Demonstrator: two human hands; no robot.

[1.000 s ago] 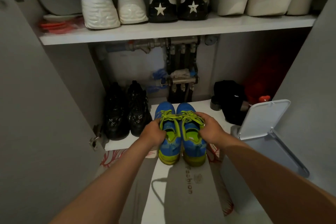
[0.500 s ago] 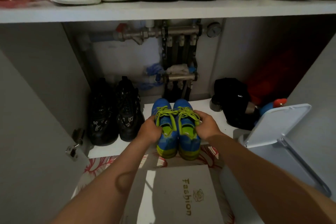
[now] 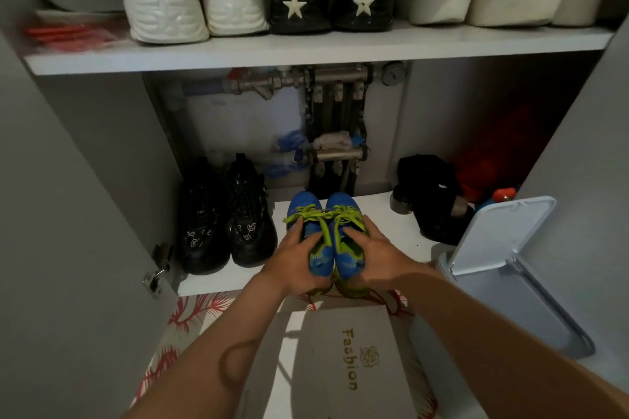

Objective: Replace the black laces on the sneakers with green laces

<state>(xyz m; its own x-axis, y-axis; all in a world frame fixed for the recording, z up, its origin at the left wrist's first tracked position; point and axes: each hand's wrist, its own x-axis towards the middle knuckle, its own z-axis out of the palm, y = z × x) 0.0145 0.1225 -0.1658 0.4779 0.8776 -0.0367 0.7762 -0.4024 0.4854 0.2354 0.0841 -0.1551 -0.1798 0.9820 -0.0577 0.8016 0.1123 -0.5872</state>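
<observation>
Two blue sneakers sit side by side on the cabinet's white bottom shelf point(image 3: 391, 231), toes pointing away from me. Bright green laces point(image 3: 320, 216) are threaded and tied on both. My left hand point(image 3: 296, 265) grips the left sneaker point(image 3: 304, 207) from its outer side, fingers curled over the collar. My right hand point(image 3: 371, 258) grips the right sneaker point(image 3: 342, 206) the same way. The heels are partly hidden by my hands. No black laces are in view.
A pair of black shoes point(image 3: 226, 218) stands left of the sneakers. A black object point(image 3: 430, 194) lies at the right. A grey bin with its lid raised point(image 3: 503, 238) stands right. A "Fashion" box point(image 3: 340, 360) lies below. White shoes fill the upper shelf point(image 3: 306, 48).
My hands have slid further back along the sneakers toward the heels, fingers now over the collars. The camera tilted up, showing more of the upper shelf.
</observation>
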